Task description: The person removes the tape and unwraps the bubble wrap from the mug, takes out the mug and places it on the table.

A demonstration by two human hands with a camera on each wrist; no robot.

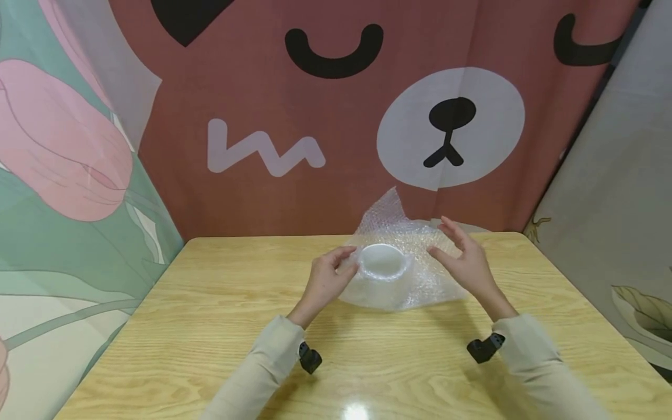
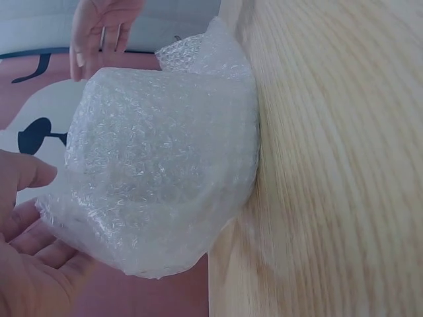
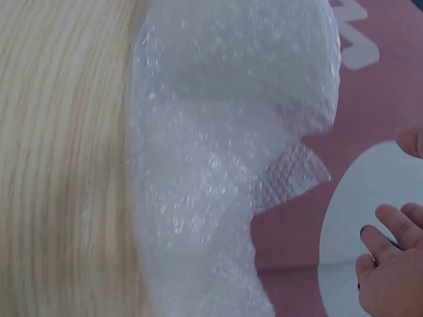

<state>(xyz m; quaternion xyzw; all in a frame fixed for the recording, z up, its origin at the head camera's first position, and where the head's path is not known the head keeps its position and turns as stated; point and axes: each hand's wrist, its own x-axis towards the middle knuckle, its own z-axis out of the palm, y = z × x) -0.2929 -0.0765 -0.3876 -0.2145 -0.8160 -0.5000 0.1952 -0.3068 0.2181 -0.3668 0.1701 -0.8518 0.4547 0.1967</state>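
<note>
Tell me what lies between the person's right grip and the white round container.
In the head view, a loose spread of bubble wrap lies between the right grip and the white round container.

Head: even, moderate light; round glare on near table (image 1: 210, 326); soft shadows by both sleeves (image 1: 252, 367) | Left wrist: cooler, softer; bubble wrap (image 2: 165, 139) glinting | Right wrist: hazy, blurred; motion or focus, cannot say which

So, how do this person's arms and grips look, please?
The left sleeve and right sleeve are plain light beige. By each cuff sits a small black device; no cable shows. The left grip and right grip wear no gloves.
</note>
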